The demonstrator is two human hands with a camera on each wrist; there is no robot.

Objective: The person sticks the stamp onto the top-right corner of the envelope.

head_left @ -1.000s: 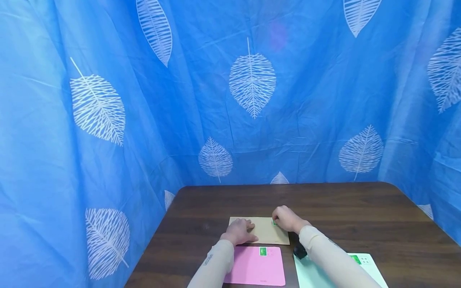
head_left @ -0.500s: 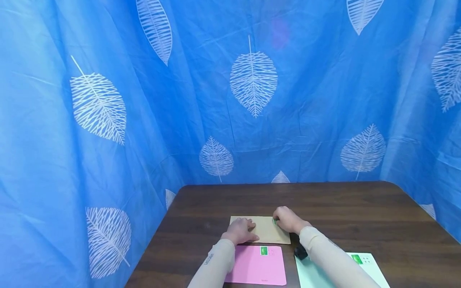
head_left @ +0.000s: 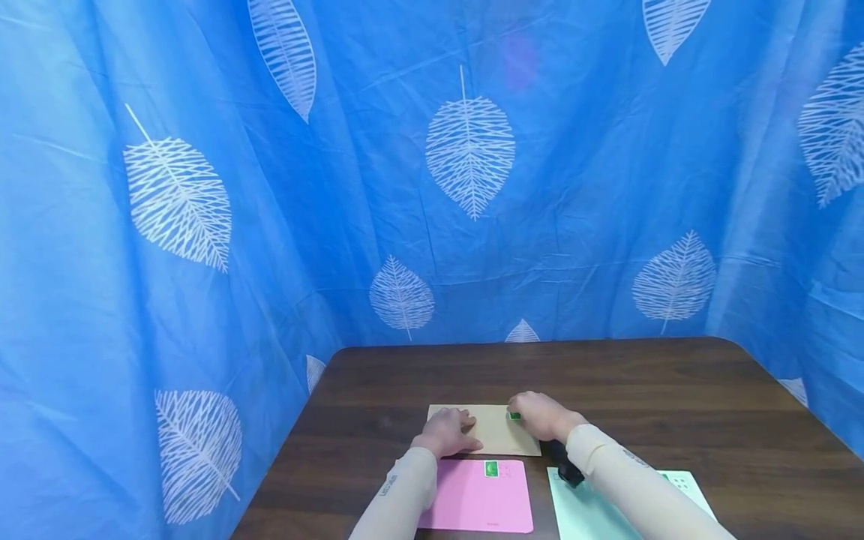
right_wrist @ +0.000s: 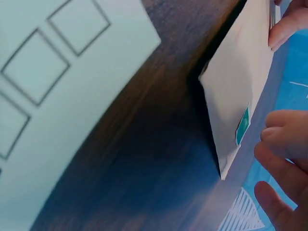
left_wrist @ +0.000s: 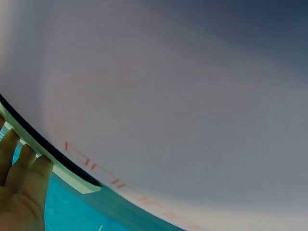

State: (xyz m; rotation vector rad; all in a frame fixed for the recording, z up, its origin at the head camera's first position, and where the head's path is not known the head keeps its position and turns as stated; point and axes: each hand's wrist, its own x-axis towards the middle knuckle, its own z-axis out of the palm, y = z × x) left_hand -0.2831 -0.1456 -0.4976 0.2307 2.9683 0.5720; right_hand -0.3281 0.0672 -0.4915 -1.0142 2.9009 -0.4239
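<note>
My left hand (head_left: 447, 433) rests on the left part of the cream envelope (head_left: 491, 433), fingers spread over the paper. In the left wrist view its fingers (left_wrist: 36, 178) show beyond the envelope's edge nearest the camera. A small green stamp (right_wrist: 244, 126) lies at the cream envelope's far right corner. My right hand (head_left: 542, 416) hovers right by it, fingers loosely bent; in the right wrist view a gap separates the fingertips from the stamp. The pink envelope (head_left: 479, 502), bearing a green stamp (head_left: 491, 469), lies nearer me. A mint envelope (head_left: 587, 514) lies partly under my right forearm.
All three envelopes lie on a dark wooden table (head_left: 648, 390). A black wrist camera (head_left: 571, 473) hangs below my right wrist, over the mint envelope's corner. A blue curtain (head_left: 567, 187) with white leaves encloses the table's back and sides.
My right hand has drawn slightly back and to the right, uncovering more of the stamp on the cream envelope. The left hand stays in place on the paper. The head view shifts a little.
</note>
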